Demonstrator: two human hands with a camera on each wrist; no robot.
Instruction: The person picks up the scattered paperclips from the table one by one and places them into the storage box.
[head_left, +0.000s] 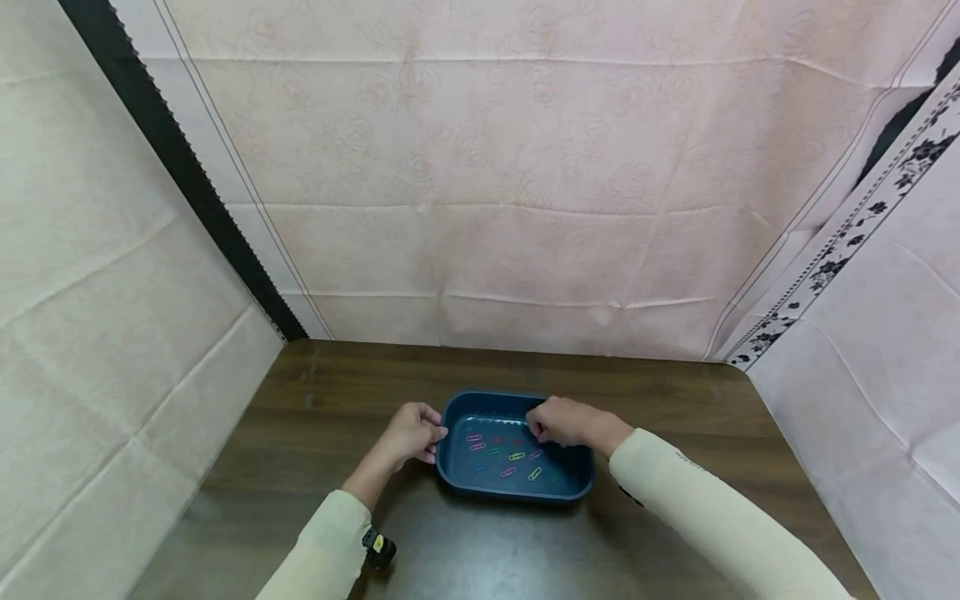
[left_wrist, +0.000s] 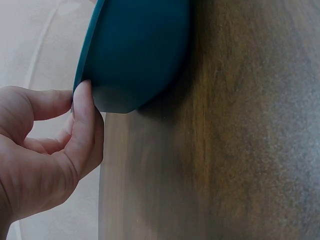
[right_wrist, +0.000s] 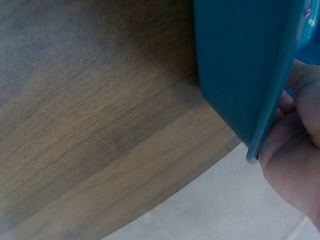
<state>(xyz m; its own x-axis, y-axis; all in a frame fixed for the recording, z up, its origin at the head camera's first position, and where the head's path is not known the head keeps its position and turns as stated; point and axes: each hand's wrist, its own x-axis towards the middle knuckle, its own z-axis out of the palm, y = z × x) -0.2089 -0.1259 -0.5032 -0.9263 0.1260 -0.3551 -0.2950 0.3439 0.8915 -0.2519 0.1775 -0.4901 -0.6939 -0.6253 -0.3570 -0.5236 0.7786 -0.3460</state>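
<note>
A dark blue plastic tray [head_left: 517,498] with rounded corners sits on the wooden table. Scattered over its floor are several coloured paper clips [head_left: 517,457], pink, red, green, yellow and blue. My left hand [head_left: 414,433] pinches the tray's left rim between thumb and fingers; the left wrist view shows this grip [left_wrist: 55,145] close up. Over the right rim reaches my right hand [head_left: 564,421], its fingers bent down toward the tray floor. In the right wrist view the tray wall [right_wrist: 245,70] covers those fingertips, so I cannot tell whether they hold a clip.
The brown wooden table [head_left: 337,483] extends around the tray. Pale cloth hangs behind the table [head_left: 510,250] and along both sides. A small black device [head_left: 378,550] is strapped at the left wrist.
</note>
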